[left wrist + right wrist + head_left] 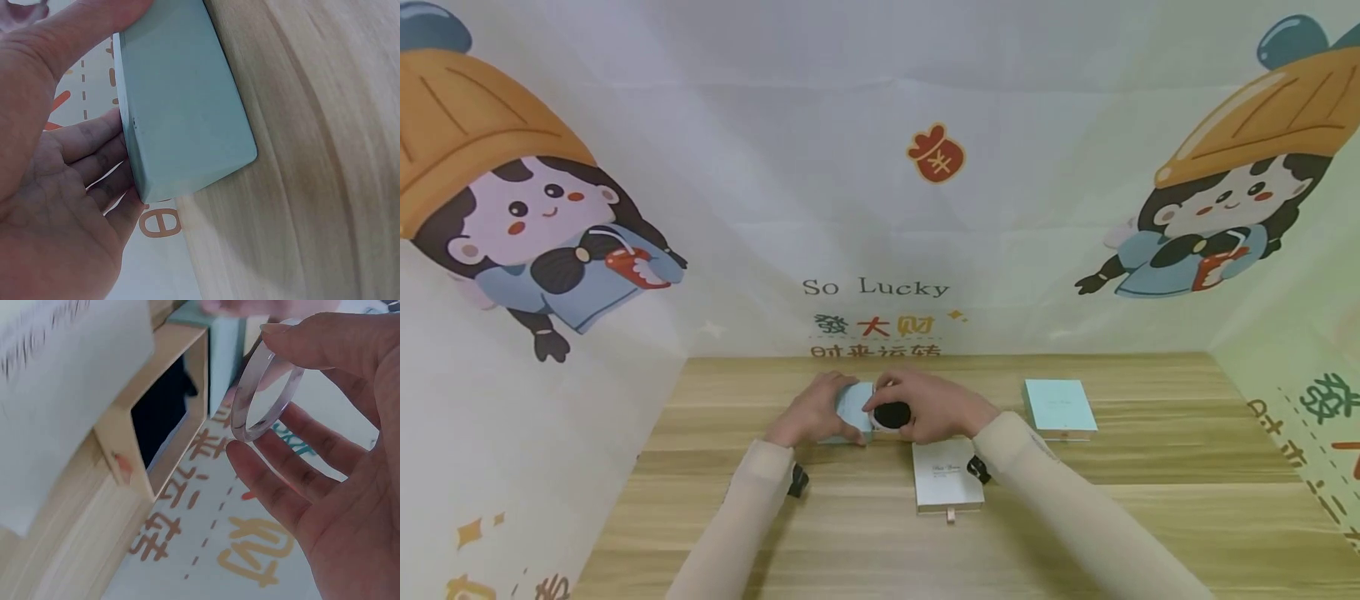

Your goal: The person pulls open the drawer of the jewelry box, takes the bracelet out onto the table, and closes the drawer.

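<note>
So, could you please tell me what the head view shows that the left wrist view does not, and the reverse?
Only the head view: the separate blue box, the tabbed white box and cartoon figures. Only the left wrist view: the palm side of the left hand. Both: that hand holding the pale blue box, the wooden table and the printed backdrop.

So the head cam's up high and pulled back, looking forward and down across most of the counter point(1165, 475) to the printed wall point(1037, 150). The wrist cams are right up close: one looks along the left hand point(56, 175) at a light-blue box point(187, 106), the other faces past the right hand point(350, 494), its picture tipped sideways. All three share that box and bits of wall.
</note>
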Motion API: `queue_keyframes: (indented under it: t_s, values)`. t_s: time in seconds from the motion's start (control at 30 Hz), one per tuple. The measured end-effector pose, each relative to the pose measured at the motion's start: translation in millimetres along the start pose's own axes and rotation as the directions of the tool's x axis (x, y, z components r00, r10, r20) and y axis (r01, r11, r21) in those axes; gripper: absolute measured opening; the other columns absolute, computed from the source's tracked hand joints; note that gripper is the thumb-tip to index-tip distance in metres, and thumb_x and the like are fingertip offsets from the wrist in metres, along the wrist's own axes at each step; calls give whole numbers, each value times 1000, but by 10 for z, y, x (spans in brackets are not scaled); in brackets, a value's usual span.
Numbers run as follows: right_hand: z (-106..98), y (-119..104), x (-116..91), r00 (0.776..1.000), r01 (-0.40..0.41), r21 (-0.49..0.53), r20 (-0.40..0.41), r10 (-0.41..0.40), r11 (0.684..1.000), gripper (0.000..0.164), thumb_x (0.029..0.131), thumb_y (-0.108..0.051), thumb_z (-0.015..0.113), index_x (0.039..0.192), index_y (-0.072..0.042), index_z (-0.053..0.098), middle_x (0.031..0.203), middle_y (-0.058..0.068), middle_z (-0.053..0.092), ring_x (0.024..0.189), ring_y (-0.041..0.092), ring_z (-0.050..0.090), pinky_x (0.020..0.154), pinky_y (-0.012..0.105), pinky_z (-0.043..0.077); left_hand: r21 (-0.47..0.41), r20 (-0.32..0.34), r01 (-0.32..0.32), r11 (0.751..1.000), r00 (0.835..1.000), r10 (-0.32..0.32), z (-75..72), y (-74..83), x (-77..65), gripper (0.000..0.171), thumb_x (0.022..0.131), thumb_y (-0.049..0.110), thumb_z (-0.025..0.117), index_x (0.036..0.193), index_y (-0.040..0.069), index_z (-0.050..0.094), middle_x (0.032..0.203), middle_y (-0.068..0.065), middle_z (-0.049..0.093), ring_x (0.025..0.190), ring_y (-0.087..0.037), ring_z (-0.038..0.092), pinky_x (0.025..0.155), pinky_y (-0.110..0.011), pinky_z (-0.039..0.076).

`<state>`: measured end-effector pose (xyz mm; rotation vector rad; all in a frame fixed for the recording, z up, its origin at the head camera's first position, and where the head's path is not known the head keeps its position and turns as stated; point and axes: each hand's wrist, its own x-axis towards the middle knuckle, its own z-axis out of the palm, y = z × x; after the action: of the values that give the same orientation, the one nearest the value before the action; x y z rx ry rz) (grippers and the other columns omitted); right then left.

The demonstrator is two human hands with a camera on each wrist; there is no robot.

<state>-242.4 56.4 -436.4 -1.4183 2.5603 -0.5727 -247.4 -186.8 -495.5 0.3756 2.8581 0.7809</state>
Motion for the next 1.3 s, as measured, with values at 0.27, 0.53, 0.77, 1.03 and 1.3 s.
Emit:
queue_keyframes:
  t_s: [0.27, 0.53, 0.77, 1.03, 1.3]
  values:
    - [72, -228, -197, 995, 77, 4, -68, -76, 997, 55, 81, -4, 72, 132, -24, 69, 132, 1, 57, 120, 20, 50, 94, 35, 51, 5, 8, -21, 1000, 1000, 21, -24, 9, 61, 93, 63, 29, 98, 144, 10, 56, 142, -11, 57, 123, -30, 54, 100, -49, 53]
    - [305, -495, -313, 995, 70, 11, -66, -69, 998, 49, 85, -18, 76, 132, -31, 67, 134, -4, 55, 111, 14, 47, 83, 23, 50, 16, 14, 21, 1000, 1000, -21, -15, -31, 11, 94, 63, 25, 96, 146, 11, 54, 146, -11, 55, 118, -29, 56, 91, -46, 56]
    - [558, -685, -342, 985, 146, -35, -83, -148, 989, 53, 77, -18, 80, 127, -31, 70, 130, -5, 57, 119, 14, 53, 93, 21, 49, 21, 14, 13, 1000, 1000, -14, -21, -34, 9, 100, 63, 32, 97, 149, 13, 52, 158, -15, 44, 144, -37, 42, 112, -59, 44]
    - [845, -846, -292, 990, 134, -73, -36, -137, 988, 55, 77, -17, 77, 129, -34, 69, 127, -4, 59, 114, 12, 53, 78, 11, 44, -5, 9, 4, 1000, 1000, -4, -15, -47, 4, 102, 62, 36, 98, 149, 12, 51, 159, -17, 43, 145, -39, 41, 113, -59, 44]
    - [1093, -870, -193, 996, 83, -159, 23, -80, 984, 56, 76, -18, 80, 128, -37, 70, 125, -6, 62, 107, 10, 52, 69, 13, 44, -13, 14, 6, 1000, 1000, -6, 4, -27, -10, 103, 63, 37, 99, 150, 12, 51, 158, -17, 43, 145, -38, 42, 112, -58, 45]
